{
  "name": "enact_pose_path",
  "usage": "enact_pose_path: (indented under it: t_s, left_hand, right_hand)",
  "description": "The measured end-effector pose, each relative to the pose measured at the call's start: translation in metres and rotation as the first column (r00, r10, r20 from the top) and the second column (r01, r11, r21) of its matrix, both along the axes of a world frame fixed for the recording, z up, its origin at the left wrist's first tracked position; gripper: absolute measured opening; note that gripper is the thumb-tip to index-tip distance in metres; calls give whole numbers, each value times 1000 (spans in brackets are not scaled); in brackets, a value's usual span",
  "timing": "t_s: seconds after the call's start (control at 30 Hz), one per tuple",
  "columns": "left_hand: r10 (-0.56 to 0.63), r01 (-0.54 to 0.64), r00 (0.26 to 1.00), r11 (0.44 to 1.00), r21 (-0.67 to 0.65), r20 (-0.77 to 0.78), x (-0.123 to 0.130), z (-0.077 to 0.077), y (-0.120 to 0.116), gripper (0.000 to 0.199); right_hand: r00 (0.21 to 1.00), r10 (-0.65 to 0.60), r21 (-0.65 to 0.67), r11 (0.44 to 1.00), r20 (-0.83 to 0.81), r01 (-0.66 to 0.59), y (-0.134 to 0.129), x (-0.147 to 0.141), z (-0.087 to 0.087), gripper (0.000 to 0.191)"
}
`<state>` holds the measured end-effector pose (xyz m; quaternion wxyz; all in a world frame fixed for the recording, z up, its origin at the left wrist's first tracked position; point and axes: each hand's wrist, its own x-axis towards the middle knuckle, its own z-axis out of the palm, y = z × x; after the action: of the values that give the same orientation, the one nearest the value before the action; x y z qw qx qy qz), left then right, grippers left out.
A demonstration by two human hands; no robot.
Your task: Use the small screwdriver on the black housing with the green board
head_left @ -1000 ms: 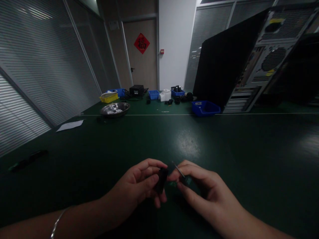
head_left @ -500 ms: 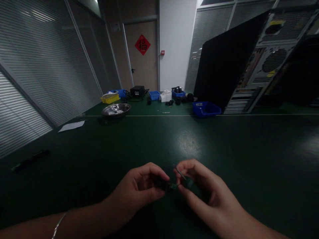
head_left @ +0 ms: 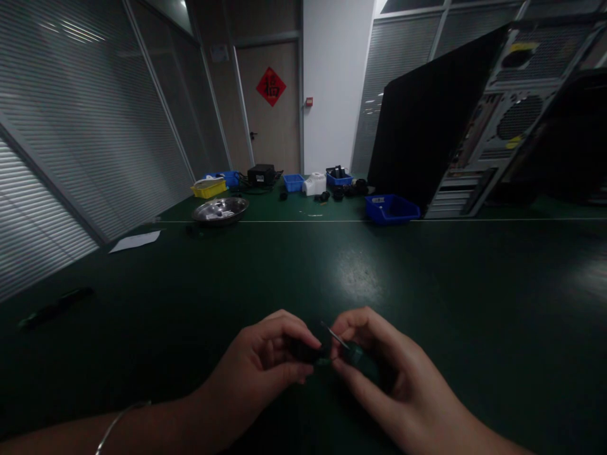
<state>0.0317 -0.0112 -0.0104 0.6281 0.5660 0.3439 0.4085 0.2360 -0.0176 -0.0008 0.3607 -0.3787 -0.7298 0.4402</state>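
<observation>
My left hand (head_left: 272,354) is closed, thumb and fingers pinching a small dark piece (head_left: 306,351) that is mostly hidden in the grip. A bit of green circuit board (head_left: 323,362) shows between the two hands, close to my right fingertips. My right hand (head_left: 391,366) is wrapped round a screwdriver (head_left: 356,357) with a dark green handle. Its thin metal shaft points up and left past the index finger. Whether the right fingertips also touch the board is too dark to tell.
A black computer case (head_left: 427,120) stands at the right behind a blue bin (head_left: 391,210). Farther back are a metal bowl (head_left: 220,211), a yellow tray (head_left: 209,188), a white plastic part (head_left: 315,184) and a black box (head_left: 261,175). Paper (head_left: 135,241) and a dark strip (head_left: 57,308) lie left.
My right hand has shifted slightly left, and the screwdriver shaft sits farther left with more handle showing. Less of the green board shows between the hands. My left hand is nearly still.
</observation>
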Motion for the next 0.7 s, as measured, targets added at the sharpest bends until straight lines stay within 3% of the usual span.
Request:
enact_pose_path:
  t_s: [0.23, 0.7]
  left_hand:
    - [40, -20, 989, 991, 134, -146, 0, -5, -6, 27]
    - [7, 18, 984, 990, 140, -176, 0, -1, -5, 16]
  right_hand:
    - [999, 22, 67, 997, 32, -25, -3, -3, -7, 18]
    - [998, -5, 91, 996, 67, -1, -3, -3, -7, 20]
